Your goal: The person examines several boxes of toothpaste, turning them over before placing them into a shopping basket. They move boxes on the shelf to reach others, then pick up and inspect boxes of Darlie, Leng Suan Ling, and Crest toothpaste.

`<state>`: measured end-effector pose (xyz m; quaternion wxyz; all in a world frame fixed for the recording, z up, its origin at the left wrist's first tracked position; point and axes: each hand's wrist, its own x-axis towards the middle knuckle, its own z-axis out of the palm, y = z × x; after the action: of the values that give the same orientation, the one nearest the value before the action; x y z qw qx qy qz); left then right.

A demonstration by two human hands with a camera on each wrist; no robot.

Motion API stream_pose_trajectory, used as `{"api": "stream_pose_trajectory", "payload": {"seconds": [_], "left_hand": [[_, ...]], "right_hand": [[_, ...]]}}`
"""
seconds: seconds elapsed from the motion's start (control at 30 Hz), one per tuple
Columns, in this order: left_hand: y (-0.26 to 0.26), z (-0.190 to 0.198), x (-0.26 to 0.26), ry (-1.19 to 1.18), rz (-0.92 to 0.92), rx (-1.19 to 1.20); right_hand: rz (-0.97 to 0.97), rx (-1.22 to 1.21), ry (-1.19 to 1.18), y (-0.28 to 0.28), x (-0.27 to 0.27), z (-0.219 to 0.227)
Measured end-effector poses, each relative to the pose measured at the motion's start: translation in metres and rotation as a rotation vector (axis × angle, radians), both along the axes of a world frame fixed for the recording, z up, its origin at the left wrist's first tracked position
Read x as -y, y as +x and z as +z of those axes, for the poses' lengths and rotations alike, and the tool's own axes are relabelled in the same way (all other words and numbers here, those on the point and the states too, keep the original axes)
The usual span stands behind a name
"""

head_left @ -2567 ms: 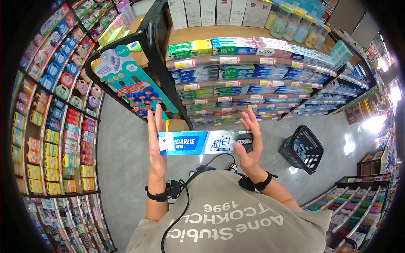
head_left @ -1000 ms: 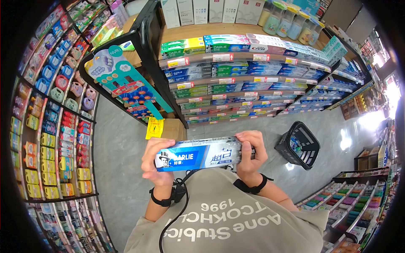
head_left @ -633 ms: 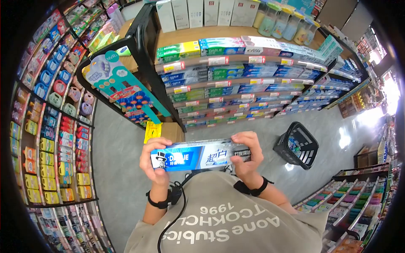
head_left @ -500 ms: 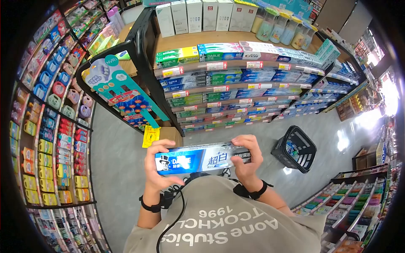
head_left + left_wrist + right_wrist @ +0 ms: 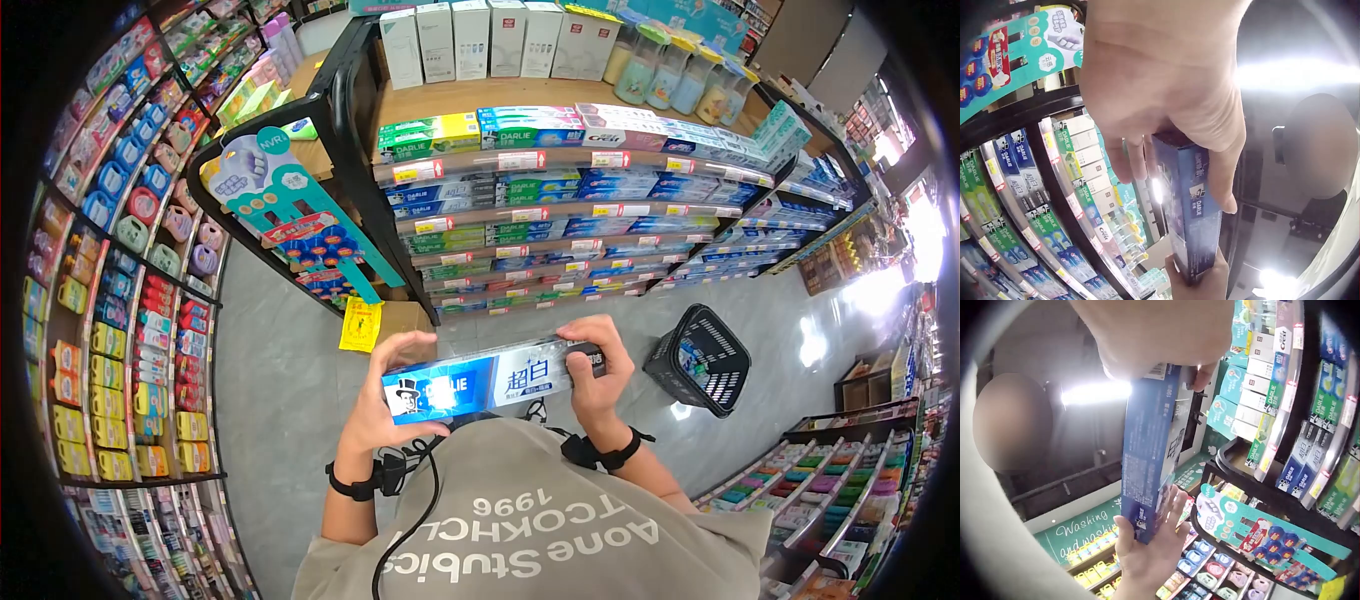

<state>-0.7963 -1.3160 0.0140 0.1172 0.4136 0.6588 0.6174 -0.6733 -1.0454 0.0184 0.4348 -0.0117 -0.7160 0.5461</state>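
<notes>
**Both hands on the toothpaste box, in the aisle before the shelves**

And here we are in the shop aisle, with the toothpaste box [image 5: 492, 380] held crosswise in front of the chest, printed face up towards the head camera, its right end tilted a touch higher than its left. The left hand [image 5: 385, 400] has the left end: the thumb curls over the top edge while the fingers [image 5: 1129, 159] wrap round the far side, pressed together, and the left wrist view shows that grip plainly. The right hand [image 5: 598, 375] takes the other end, fingers curled over the top of the box and the thumb tucked underneath, pinching it firmly. From the right wrist view the box [image 5: 1147, 456] runs long and blue away from the palm to the left hand [image 5: 1147, 550] at its far end.

Straight ahead stand the toothpaste shelves [image 5: 560, 200], rows of green and blue cartons with price tags along each edge. A black shopping basket [image 5: 700, 360] sits on the grey floor [image 5: 280, 360] to the right, well apart from the hands. A hanging display card [image 5: 300, 215] leans off the shelf end on the left, with a yellow tag [image 5: 360, 323] below it. The grey shirt [image 5: 560, 520] fills the foreground.
</notes>
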Motion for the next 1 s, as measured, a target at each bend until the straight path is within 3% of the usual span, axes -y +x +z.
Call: {"api": "stream_pose_trajectory", "payload": {"seconds": [0.13,0.23,0.33,0.5,0.7,1.0], "left_hand": [[0.007,0.002,-0.018,0.214,0.053,0.198],[0.003,0.002,-0.016,0.155,0.045,0.093],[-0.009,-0.010,-0.013,0.246,-0.013,-0.123],[-0.004,-0.002,-0.014,0.290,0.064,-0.176],[-0.007,0.007,-0.010,0.319,0.117,-0.222],[-0.011,0.000,0.007,0.370,0.010,-0.089]], "right_hand": [[-0.005,0.027,-0.013,0.000,0.001,0.004],[0.023,0.045,0.005,-0.001,-0.001,0.014],[0.085,0.083,0.020,-0.003,-0.005,0.022],[0.218,0.123,0.055,-0.007,-0.016,0.022],[0.554,0.069,-0.070,-0.013,-0.030,0.026],[0.737,0.305,0.238,-0.015,-0.042,0.037]]}}
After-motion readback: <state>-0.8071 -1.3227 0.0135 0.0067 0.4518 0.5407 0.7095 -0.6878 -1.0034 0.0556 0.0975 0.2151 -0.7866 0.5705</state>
